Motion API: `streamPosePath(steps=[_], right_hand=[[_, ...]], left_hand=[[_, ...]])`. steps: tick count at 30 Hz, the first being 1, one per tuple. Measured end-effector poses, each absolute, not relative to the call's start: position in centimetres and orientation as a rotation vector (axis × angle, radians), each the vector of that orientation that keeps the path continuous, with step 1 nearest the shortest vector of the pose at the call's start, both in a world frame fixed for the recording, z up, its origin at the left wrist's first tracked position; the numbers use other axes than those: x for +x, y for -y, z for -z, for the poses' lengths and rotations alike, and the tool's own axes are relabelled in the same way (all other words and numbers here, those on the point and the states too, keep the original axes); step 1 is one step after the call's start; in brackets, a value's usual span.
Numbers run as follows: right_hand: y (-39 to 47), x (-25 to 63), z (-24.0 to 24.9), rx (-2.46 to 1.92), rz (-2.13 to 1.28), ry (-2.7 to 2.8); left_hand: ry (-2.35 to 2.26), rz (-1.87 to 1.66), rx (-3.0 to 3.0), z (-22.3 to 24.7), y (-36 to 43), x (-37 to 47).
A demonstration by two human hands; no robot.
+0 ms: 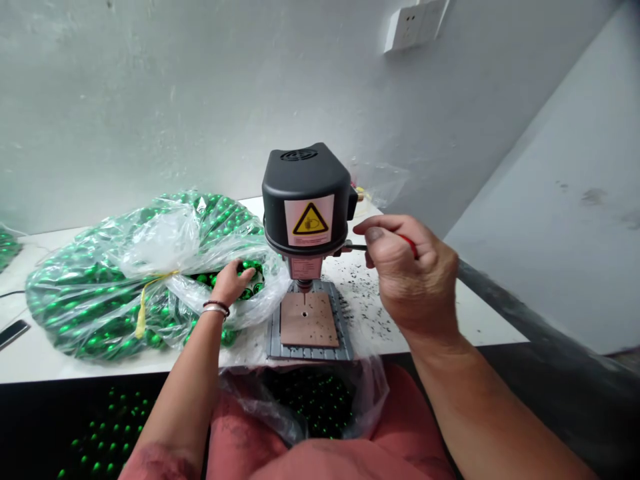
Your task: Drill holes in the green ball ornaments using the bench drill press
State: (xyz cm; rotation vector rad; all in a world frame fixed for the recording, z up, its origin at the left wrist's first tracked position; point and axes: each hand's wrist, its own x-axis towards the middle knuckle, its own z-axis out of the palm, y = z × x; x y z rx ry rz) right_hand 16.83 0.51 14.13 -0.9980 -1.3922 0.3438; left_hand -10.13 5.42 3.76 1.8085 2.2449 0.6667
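Observation:
A black drill press (306, 187) with a yellow warning label stands mid-table, its thin bit above a brown board (310, 330) that has a small hole. My right hand (407, 267) is curled round the end of the press's lever, at the right of the machine. To the left, my left hand (233, 281) reaches into the open mouth of a clear plastic bag, fingers apart on shiny green balls (253, 277). Whether it grips one is hidden. The large bag (95, 280) of green balls is tied with a yellow string (141, 320).
Dark shavings (367, 300) lie on the white table (480, 320) right of the press. An open bag of green balls (310, 400) rests on my lap. A phone (13, 333) lies at the left edge. A socket (415, 25) is on the wall.

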Motion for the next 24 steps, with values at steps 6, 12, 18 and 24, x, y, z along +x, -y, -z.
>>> streamPosePath(steps=[6, 12, 18, 24], right_hand=[[-0.6, 16.7, -14.2, -0.988, -0.344, 1.373], [-0.6, 16.7, -14.0, -0.922, -0.355, 1.379], [-0.7, 16.9, -14.0, -0.876, -0.374, 1.404], [-0.6, 17.1, -14.1, -0.856, -0.383, 1.418]], left_hand=[[-1.441, -1.327, 1.248, -6.6, 1.8, -7.9], [-1.131, -1.202, 0.996, -3.7, 4.9, -3.4], [-1.599, -1.069, 1.286, -2.1, 3.0, -1.5], [-1.987, -0.651, 1.698, -2.3, 0.8, -1.0]])
